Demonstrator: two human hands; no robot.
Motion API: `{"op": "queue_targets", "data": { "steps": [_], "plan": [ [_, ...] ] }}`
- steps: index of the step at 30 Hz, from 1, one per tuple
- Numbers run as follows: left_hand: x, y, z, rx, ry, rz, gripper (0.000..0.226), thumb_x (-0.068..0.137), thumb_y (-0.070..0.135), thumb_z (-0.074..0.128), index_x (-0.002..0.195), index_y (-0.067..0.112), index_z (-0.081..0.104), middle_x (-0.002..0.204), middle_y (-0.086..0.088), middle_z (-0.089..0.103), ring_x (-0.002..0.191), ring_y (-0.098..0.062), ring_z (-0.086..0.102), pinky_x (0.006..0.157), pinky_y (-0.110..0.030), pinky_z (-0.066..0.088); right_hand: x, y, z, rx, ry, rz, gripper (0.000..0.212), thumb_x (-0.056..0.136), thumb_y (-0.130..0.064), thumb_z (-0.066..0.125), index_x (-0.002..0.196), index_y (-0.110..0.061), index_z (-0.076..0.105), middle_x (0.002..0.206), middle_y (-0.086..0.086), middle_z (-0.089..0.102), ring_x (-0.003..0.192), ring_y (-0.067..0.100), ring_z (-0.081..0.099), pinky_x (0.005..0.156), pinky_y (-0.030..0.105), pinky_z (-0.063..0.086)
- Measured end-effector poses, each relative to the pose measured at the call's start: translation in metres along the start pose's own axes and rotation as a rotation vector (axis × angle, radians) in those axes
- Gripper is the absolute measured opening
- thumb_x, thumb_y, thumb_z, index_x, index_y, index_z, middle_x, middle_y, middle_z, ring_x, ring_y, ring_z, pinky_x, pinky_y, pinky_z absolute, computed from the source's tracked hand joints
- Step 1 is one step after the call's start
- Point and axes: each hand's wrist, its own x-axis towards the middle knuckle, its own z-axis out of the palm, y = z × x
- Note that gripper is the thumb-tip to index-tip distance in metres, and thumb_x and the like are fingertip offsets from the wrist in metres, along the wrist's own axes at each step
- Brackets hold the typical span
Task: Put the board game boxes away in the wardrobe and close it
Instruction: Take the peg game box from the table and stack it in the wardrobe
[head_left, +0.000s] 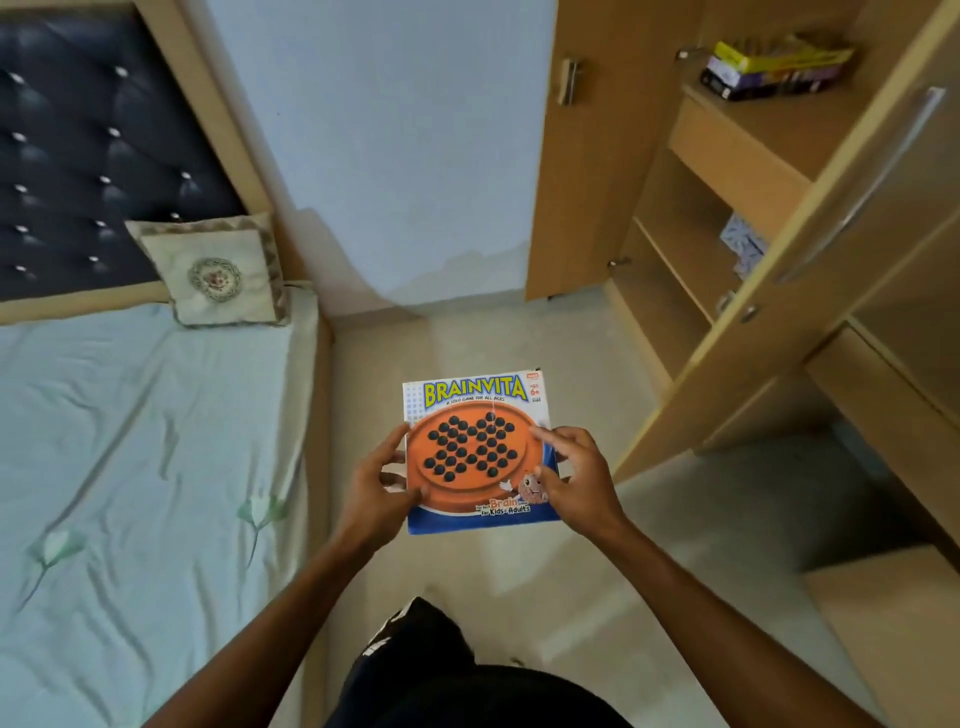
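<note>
Between both hands, Brainvita box (475, 410): orange board, black pegs

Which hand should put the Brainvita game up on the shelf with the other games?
Probably the right hand: the open wardrobe and its stacked games are on that side. The left hand holds the Brainvita box's far edge.

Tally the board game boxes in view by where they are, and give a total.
In both hands, left hand and right hand: 1, the Brainvita box
Stacked on the wardrobe shelf: about 3, the stacked boxes, blurred
Total: about 4
</note>
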Motion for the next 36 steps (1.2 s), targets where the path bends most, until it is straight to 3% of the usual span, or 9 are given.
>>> {"op": "queue_targets", "data": {
  "steps": [3, 7, 12, 19, 22, 26, 30, 34, 36],
  "plan": [
    [0.067, 0.005, -0.006, -0.015, 0.006, 0.0, 0.079, 0.076, -0.008, 0.07, 0.143, 0.028, 0.048, 0.113, -0.003, 0.061, 0.075, -0.014, 0.058, 0.062, -0.024, 0.056, 0.071, -0.01, 0.005, -0.006, -0.007, -0.011, 0.053, 0.087, -0.012, 0.069, 0.136, -0.024, 0.053, 0.128, -0.002, 0.046, 0.117, 0.016, 0.053, 0.075, 0.026, 0.06],
    [0.158, 0.015, -0.008, -0.046, -0.039, -0.019, 0.081, 0.077, -0.006, 0.071, 0.144, 0.03, 0.044, 0.118, -0.003, 0.059, 0.082, -0.016, 0.061, 0.066, -0.034, 0.06, 0.157, -0.019, 0.013, -0.005, 0.019, 0.001, 0.052, 0.088, -0.013, 0.068, 0.136, -0.023, 0.052, 0.125, -0.004, 0.045, 0.112, 0.015, 0.055, 0.068, 0.02, 0.058],
    [0.279, 0.044, -0.011, -0.029, -0.121, -0.012, 0.08, 0.078, -0.006, 0.071, 0.145, 0.027, 0.044, 0.117, -0.006, 0.059, 0.078, -0.016, 0.06, 0.056, -0.02, 0.055, 0.255, -0.033, 0.017, 0.006, 0.109, 0.062, 0.051, 0.087, -0.014, 0.069, 0.135, -0.024, 0.053, 0.123, -0.006, 0.045, 0.111, 0.015, 0.056, 0.061, 0.012, 0.056],
    [0.423, 0.104, 0.014, 0.024, -0.273, 0.031, 0.076, 0.082, -0.004, 0.07, 0.145, 0.028, 0.043, 0.119, -0.005, 0.055, 0.084, -0.016, 0.06, 0.056, -0.026, 0.059, 0.362, -0.041, -0.003, 0.063, 0.295, 0.175, 0.049, 0.087, -0.013, 0.069, 0.133, -0.021, 0.055, 0.121, -0.006, 0.047, 0.103, 0.009, 0.058, 0.062, 0.013, 0.056],
    [0.481, 0.124, 0.042, 0.028, -0.342, 0.047, 0.076, 0.081, -0.004, 0.071, 0.145, 0.026, 0.043, 0.12, -0.007, 0.055, 0.083, -0.018, 0.061, 0.056, -0.027, 0.059, 0.411, -0.031, -0.021, 0.109, 0.356, 0.228, 0.049, 0.087, -0.011, 0.069, 0.132, -0.023, 0.055, 0.12, -0.007, 0.045, 0.111, 0.016, 0.058, 0.066, 0.019, 0.059],
    [0.567, 0.161, 0.098, 0.074, -0.409, 0.08, 0.077, 0.082, -0.002, 0.071, 0.146, 0.026, 0.041, 0.123, -0.008, 0.054, 0.086, -0.018, 0.061, 0.058, -0.028, 0.059, 0.487, -0.015, -0.059, 0.132, 0.45, 0.275, 0.05, 0.088, -0.006, 0.067, 0.134, -0.022, 0.054, 0.123, -0.003, 0.045, 0.109, 0.017, 0.059, 0.059, 0.012, 0.055],
    [0.639, 0.205, 0.152, 0.087, -0.47, 0.108, 0.073, 0.081, -0.005, 0.07, 0.142, 0.024, 0.044, 0.118, -0.005, 0.055, 0.082, -0.014, 0.062, 0.057, -0.025, 0.059, 0.555, -0.003, -0.107, 0.138, 0.511, 0.296, 0.053, 0.087, -0.009, 0.068, 0.135, -0.021, 0.053, 0.123, -0.005, 0.045, 0.106, 0.014, 0.058, 0.059, 0.013, 0.055],
    [0.708, 0.251, 0.208, 0.066, -0.51, 0.162, 0.074, 0.078, -0.006, 0.072, 0.141, 0.024, 0.047, 0.118, -0.008, 0.059, 0.093, -0.027, 0.066, 0.069, -0.041, 0.062, 0.617, 0.007, -0.162, 0.113, 0.587, 0.289, 0.053, 0.087, -0.01, 0.068, 0.136, -0.023, 0.052, 0.124, -0.005, 0.045, 0.109, 0.015, 0.057, 0.064, 0.016, 0.056],
    [0.735, 0.275, 0.238, 0.082, -0.543, 0.178, 0.072, 0.079, -0.007, 0.07, 0.14, 0.025, 0.047, 0.114, -0.005, 0.059, 0.095, -0.027, 0.065, 0.068, -0.037, 0.061, 0.642, 0.013, -0.188, 0.116, 0.624, 0.307, 0.052, 0.088, -0.006, 0.066, 0.136, -0.022, 0.052, 0.125, -0.003, 0.045, 0.111, 0.015, 0.056, 0.067, 0.017, 0.057]
  ]
}}
